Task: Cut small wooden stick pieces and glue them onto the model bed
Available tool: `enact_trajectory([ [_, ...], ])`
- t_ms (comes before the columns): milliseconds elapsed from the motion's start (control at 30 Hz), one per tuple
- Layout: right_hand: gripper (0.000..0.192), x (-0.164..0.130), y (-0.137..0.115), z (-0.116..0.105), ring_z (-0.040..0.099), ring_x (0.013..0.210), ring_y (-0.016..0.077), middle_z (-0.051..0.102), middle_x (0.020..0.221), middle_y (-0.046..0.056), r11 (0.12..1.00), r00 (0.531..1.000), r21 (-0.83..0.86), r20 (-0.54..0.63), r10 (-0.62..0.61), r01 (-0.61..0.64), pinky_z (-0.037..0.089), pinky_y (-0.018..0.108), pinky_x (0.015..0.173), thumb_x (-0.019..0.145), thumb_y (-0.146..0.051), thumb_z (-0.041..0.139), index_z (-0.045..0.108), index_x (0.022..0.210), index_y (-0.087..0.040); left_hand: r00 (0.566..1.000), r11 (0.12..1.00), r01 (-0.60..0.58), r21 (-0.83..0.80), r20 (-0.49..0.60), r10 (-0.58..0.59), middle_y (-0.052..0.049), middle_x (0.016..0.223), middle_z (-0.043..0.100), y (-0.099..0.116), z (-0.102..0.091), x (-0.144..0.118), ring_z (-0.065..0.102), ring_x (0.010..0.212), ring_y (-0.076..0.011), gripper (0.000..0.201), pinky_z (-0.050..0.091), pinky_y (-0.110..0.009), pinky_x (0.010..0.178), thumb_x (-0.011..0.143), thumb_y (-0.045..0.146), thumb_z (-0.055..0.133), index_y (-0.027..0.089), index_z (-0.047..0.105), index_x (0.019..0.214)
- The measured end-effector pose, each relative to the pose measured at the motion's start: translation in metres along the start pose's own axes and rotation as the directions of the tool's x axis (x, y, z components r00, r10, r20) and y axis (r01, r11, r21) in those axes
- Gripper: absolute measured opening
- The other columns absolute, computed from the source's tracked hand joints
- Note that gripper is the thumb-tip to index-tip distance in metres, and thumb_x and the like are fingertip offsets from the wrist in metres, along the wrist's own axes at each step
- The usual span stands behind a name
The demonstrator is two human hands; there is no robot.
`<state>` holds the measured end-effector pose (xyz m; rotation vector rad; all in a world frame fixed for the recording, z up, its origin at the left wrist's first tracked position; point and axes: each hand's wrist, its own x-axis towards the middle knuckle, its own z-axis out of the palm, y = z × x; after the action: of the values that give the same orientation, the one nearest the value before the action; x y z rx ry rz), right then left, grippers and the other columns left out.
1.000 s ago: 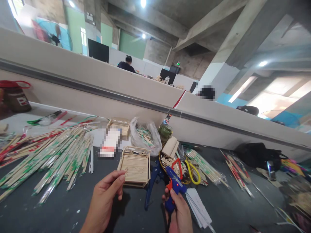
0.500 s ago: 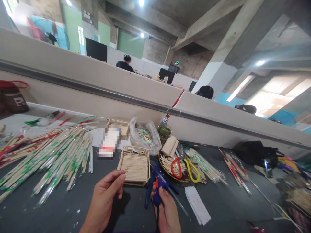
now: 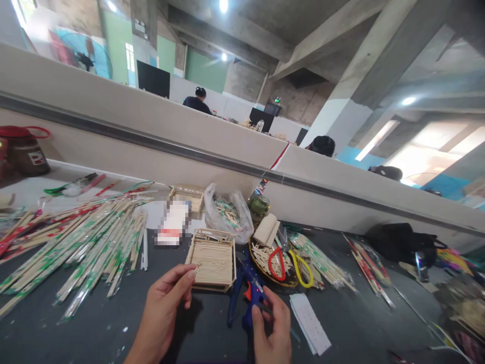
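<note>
A small wooden tray built of sticks sits on the dark table, just in front of the person. The left hand pinches the tray's near left edge between thumb and fingertips. Just right of the tray lies a blue glue gun with an orange trigger; the right hand rests its fingers loosely curled against the gun's handle, touching it without a firm grasp. Beyond the gun, red and yellow scissors lie in a shallow dish of short sticks. A clear plastic bag stands behind the tray, and a second stick frame sits near the partition. Wrapped chopsticks spread across the table's left side. A white paper strip lies right of the hand.
</note>
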<state>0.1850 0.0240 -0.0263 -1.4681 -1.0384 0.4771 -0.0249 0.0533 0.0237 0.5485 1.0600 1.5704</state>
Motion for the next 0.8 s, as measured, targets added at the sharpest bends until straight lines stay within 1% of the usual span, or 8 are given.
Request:
enact_trajectory([
  [33, 0.031, 0.001, -0.013, 0.003, 0.056, 0.109, 0.0271, 0.061, 0.115, 0.011, 0.98, 0.986, -0.108, 0.042, -0.161, 0.165, 0.042, 0.041, 0.095, 0.089, -0.043, 0.062, 0.069, 0.112, -0.024, 1.0, 1.0, 0.004, -0.001, -0.006, -0.004, 0.005, 0.051, 0.058, 0.0, 0.0, 0.0, 0.044, 0.045, -0.0069, 0.033, 0.039, -0.017, 0.041, 0.065, 0.039, 0.088, 0.016, 0.078, 0.085],
  [100, 0.017, 0.007, -0.039, 0.013, 0.054, 0.104, 0.026, 0.06, 0.108, 0.009, 0.888, 0.913, -0.227, 0.183, -0.366, 0.401, 0.039, 0.041, 0.094, 0.094, -0.031, 0.057, 0.071, 0.103, -0.026, 1.0, 1.0, 0.012, 0.001, -0.015, -0.012, 0.005, 0.051, 0.057, 0.001, 0.001, 0.001, 0.044, 0.045, -0.0067, 0.033, 0.039, -0.017, 0.041, 0.063, 0.04, 0.088, 0.016, 0.079, 0.084],
  [200, 0.017, 0.019, -0.068, 0.035, 0.051, 0.095, 0.0243, 0.06, 0.099, 0.007, 0.737, 0.806, -0.347, 0.373, -0.459, 0.58, 0.037, 0.04, 0.085, 0.094, -0.016, 0.055, 0.07, 0.093, -0.024, 1.0, 1.0, 0.001, 0.012, -0.013, -0.001, 0.004, 0.055, 0.061, 0.001, 0.001, 0.001, 0.044, 0.046, -0.0064, 0.034, 0.04, -0.016, 0.041, 0.062, 0.039, 0.089, 0.016, 0.079, 0.084],
  [300, 0.015, 0.03, -0.078, 0.058, 0.049, 0.091, 0.0233, 0.062, 0.093, 0.004, 0.617, 0.748, -0.442, 0.508, -0.427, 0.651, 0.033, 0.04, 0.081, 0.089, -0.011, 0.062, 0.068, 0.084, -0.023, 1.0, 1.0, -0.011, 0.026, -0.013, 0.011, 0.003, 0.057, 0.063, 0.001, -0.001, 0.002, 0.044, 0.046, -0.0061, 0.034, 0.04, -0.016, 0.042, 0.063, 0.04, 0.089, 0.016, 0.079, 0.085],
  [400, 0.011, 0.036, -0.074, 0.076, 0.049, 0.09, 0.0233, 0.063, 0.09, 0.002, 0.526, 0.701, -0.477, 0.585, -0.407, 0.704, 0.03, 0.042, 0.081, 0.084, -0.014, 0.071, 0.068, 0.078, -0.024, 1.0, 0.999, -0.013, 0.03, -0.007, 0.013, 0.004, 0.054, 0.061, 0.0, -0.003, 0.002, 0.044, 0.046, -0.0063, 0.035, 0.039, -0.016, 0.042, 0.064, 0.04, 0.088, 0.015, 0.078, 0.086],
  [633, 0.01, 0.04, -0.063, 0.093, 0.048, 0.091, 0.0245, 0.064, 0.088, 0.004, 0.419, 0.66, -0.517, 0.66, -0.36, 0.746, 0.028, 0.045, 0.082, 0.083, -0.017, 0.072, 0.07, 0.075, -0.023, 0.999, 0.998, -0.047, 0.052, 0.0, 0.047, 0.004, 0.058, 0.061, 0.002, -0.005, 0.002, 0.043, 0.046, -0.0061, 0.032, 0.038, -0.016, 0.042, 0.067, 0.042, 0.086, 0.017, 0.078, 0.086],
  [733, 0.009, 0.039, -0.068, 0.09, 0.049, 0.091, 0.0251, 0.064, 0.089, 0.006, 0.445, 0.655, -0.493, 0.659, -0.37, 0.748, 0.028, 0.045, 0.082, 0.084, -0.016, 0.069, 0.07, 0.077, -0.021, 0.997, 0.993, -0.076, 0.088, 0.004, 0.076, 0.004, 0.063, 0.062, 0.002, -0.006, 0.002, 0.044, 0.047, -0.0056, 0.031, 0.039, -0.016, 0.043, 0.068, 0.042, 0.086, 0.018, 0.078, 0.086],
  [800, 0.01, 0.037, -0.075, 0.085, 0.05, 0.09, 0.0244, 0.064, 0.089, 0.004, 0.577, 0.702, -0.438, 0.604, -0.378, 0.689, 0.03, 0.043, 0.082, 0.086, -0.017, 0.067, 0.069, 0.078, -0.022, 0.995, 0.988, -0.104, 0.114, 0.014, 0.103, 0.003, 0.07, 0.064, 0.002, -0.007, 0.002, 0.045, 0.047, -0.0049, 0.028, 0.039, -0.016, 0.044, 0.07, 0.041, 0.084, 0.019, 0.079, 0.086],
])
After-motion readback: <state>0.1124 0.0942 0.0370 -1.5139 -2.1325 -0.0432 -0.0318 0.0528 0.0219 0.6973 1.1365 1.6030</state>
